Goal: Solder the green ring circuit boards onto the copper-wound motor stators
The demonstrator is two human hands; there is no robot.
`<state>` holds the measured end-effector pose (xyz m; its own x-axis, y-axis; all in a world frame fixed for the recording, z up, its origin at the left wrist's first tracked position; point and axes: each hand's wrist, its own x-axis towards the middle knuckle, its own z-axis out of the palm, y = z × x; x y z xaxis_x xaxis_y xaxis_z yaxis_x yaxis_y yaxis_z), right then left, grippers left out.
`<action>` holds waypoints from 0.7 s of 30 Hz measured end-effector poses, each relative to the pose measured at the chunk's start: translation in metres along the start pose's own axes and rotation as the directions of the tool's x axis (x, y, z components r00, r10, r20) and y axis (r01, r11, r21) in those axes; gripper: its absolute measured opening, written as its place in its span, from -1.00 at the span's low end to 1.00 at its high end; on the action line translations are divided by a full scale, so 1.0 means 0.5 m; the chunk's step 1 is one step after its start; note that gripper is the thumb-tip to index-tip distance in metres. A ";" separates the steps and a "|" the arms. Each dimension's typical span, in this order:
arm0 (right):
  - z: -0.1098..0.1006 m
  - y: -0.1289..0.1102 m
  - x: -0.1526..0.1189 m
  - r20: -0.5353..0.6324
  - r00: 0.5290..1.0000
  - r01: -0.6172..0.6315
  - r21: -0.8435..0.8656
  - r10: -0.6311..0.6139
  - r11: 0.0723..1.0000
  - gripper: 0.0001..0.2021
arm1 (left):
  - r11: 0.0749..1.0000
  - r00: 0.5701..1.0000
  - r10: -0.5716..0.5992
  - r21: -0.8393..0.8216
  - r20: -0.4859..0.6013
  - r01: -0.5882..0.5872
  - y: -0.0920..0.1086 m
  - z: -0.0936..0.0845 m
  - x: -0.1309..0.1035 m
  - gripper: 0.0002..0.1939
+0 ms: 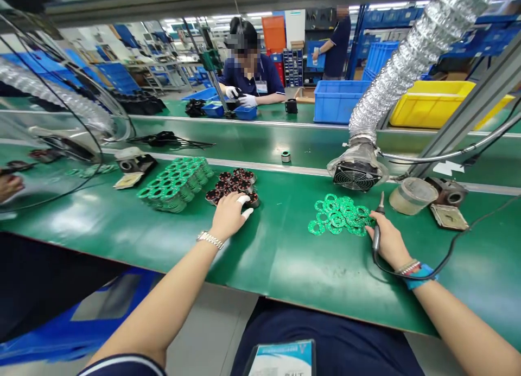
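Observation:
My left hand [231, 216], with white finger covers on its tips, is at the near right edge of a cluster of dark motor stators [225, 185] with copper-coloured tops. Its thumb and a finger close around the outermost stator [253, 201]. A soldering iron [376, 232] is in my right hand [388, 240], its tip pointing up and away. The fingers of that hand are beside a loose pile of green ring-shaped circuit boards [337, 216]. Left of the stators stand neat stacks of similar green rings [175, 184].
A fume extractor fan [356, 175] hangs behind the loose boards. At right are a round tub [413, 196] and an iron stand [450, 208]; another stand [133, 164] is at left. One single stator [286, 157] sits beyond the rail. A co-worker's hand [10, 186] shows far left; a person works opposite.

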<state>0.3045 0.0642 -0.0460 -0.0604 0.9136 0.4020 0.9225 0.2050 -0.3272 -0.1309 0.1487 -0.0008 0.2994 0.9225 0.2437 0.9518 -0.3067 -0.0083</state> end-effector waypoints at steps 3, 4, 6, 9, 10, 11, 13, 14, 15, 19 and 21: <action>-0.019 -0.002 0.004 0.016 1.000 0.014 -0.011 -0.014 1.000 -0.65 | 0.998 1.000 -0.020 0.054 0.004 0.020 0.009 -0.007 0.009 -0.69; -0.028 -0.002 0.002 0.033 0.999 0.031 -0.008 -0.031 0.999 -0.64 | 0.997 1.000 -0.026 0.068 0.009 0.026 0.010 -0.009 0.011 -0.70; -0.045 -0.003 -0.008 0.074 0.995 0.075 -0.002 -0.074 0.997 -0.63 | 0.996 0.999 -0.041 0.083 0.015 0.039 0.012 -0.012 0.014 -0.72; -0.061 -0.006 -0.028 0.110 0.987 0.122 -0.010 -0.120 0.993 -0.63 | 0.998 0.999 -0.026 0.064 0.021 0.024 0.025 -0.015 0.009 -0.71; -0.063 -0.007 -0.032 0.115 0.985 0.133 -0.013 -0.130 0.991 -0.63 | 0.999 1.000 -0.004 0.042 0.025 0.003 0.033 -0.015 0.003 -0.71; -0.065 -0.008 -0.035 0.115 0.983 0.144 -0.013 -0.141 0.990 -0.64 | 1.000 0.999 0.021 0.011 0.033 -0.022 0.044 -0.016 -0.006 -0.71; -0.067 -0.009 -0.037 0.112 0.979 0.172 -0.003 -0.171 0.985 -0.65 | 0.994 0.995 0.082 -0.074 0.060 -0.077 0.072 -0.020 -0.033 -0.73; -0.069 -0.011 -0.039 0.113 0.976 0.187 0.011 -0.187 0.982 -0.66 | 0.987 0.990 0.114 -0.121 0.080 -0.103 0.088 -0.024 -0.051 -0.75; -0.072 -0.012 -0.041 0.111 0.974 0.196 0.030 -0.198 0.980 -0.68 | 0.977 0.983 0.151 -0.167 0.101 -0.133 0.103 -0.028 -0.069 -0.76; -0.095 -0.026 -0.080 0.068 0.979 0.184 0.143 -0.195 0.973 -0.74 | 0.922 0.946 0.298 -0.294 0.129 -0.250 0.151 -0.049 -0.128 -0.79; -0.108 -0.043 -0.106 0.047 0.978 0.192 0.189 -0.205 0.963 -0.76 | 0.900 0.937 0.328 -0.344 0.124 -0.269 0.164 -0.056 -0.142 -0.81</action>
<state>0.3087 -0.0077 -0.0141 -0.2657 0.8679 0.4197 0.8044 0.4395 -0.3997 -0.0761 0.0512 0.0085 0.6007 0.7926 0.1049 0.7526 -0.6049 0.2601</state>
